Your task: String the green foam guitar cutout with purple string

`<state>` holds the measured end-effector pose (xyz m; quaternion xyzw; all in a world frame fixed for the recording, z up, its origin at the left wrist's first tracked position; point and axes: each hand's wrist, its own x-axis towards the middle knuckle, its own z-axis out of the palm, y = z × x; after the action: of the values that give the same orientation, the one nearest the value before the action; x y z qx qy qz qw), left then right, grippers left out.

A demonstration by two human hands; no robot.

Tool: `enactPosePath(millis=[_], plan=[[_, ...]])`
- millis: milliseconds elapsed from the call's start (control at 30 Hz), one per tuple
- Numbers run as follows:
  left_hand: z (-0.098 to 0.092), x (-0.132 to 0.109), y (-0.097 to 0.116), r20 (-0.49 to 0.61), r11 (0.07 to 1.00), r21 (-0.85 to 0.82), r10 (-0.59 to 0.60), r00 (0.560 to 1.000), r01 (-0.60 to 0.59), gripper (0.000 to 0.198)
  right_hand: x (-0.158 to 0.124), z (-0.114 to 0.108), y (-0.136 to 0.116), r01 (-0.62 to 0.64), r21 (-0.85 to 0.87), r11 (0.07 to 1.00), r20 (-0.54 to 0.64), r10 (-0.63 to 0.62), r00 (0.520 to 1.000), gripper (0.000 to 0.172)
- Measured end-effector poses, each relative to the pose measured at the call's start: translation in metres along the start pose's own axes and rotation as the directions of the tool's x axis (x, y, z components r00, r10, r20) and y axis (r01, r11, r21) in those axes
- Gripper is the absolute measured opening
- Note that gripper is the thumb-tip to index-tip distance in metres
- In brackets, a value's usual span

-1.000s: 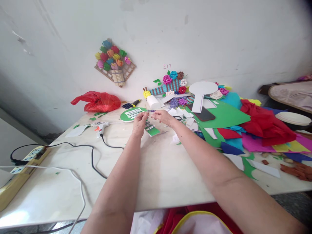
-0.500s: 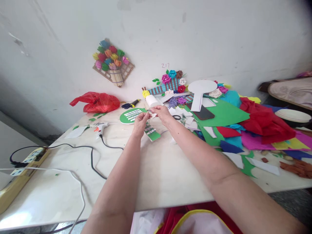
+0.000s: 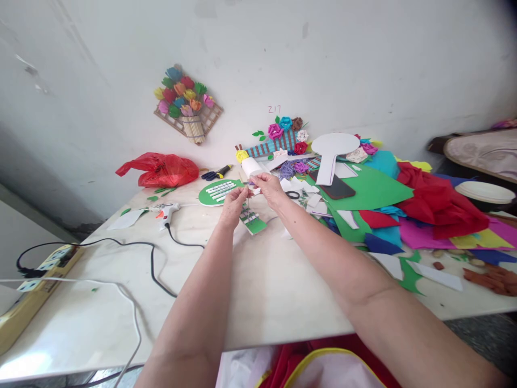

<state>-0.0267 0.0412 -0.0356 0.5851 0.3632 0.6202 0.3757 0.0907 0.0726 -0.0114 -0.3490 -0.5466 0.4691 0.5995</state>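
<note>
A fan-shaped green board (image 3: pixel 204 195) lies on the table, its round head to the left and its handle pointing toward me. Rows of white strips cross the head and the handle. Over the join between them, my left hand (image 3: pixel 235 205) pinches a thin purplish strand (image 3: pixel 248 200), its fingers closed. My right hand (image 3: pixel 267 188) is closed as well, pinching the strand just above and to the right. The strand runs down toward the handle. Both hands hide the middle of the board, and the fingertips are too small to make out in detail.
A glue gun (image 3: pixel 167 215) with a black cord lies left, near a power strip (image 3: pixel 48 275). Pliers (image 3: pixel 218 172) and a red plastic bag (image 3: pixel 161 170) are behind. To the right are scissors (image 3: pixel 292 194), a phone (image 3: pixel 337 186), a white fan-shaped cutout (image 3: pixel 335 144) and coloured paper.
My fingers have shifted slightly against each other at the strand, and a purplish bit now shows between them. The board and everything else stay in place.
</note>
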Motion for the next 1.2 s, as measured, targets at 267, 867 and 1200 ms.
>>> enactPosePath(millis=[267,867,1200], plan=[[-0.004,0.001,-0.002,0.032,0.998,-0.048,-0.039,0.999,0.041,0.024,-0.005,-0.002,0.002,-0.069,-0.093,0.993,-0.042,0.065,0.997,0.017],[-0.006,-0.005,0.01,0.063,0.956,-0.261,-0.123,0.99,0.135,0.024,-0.01,0.001,0.023,-0.153,-0.397,0.905,0.03,0.18,0.983,0.014],[-0.01,-0.004,0.001,0.07,0.99,-0.12,-0.069,0.995,0.077,0.03,-0.005,-0.005,0.025,-0.243,-0.536,0.808,0.064,0.326,0.943,0.011]])
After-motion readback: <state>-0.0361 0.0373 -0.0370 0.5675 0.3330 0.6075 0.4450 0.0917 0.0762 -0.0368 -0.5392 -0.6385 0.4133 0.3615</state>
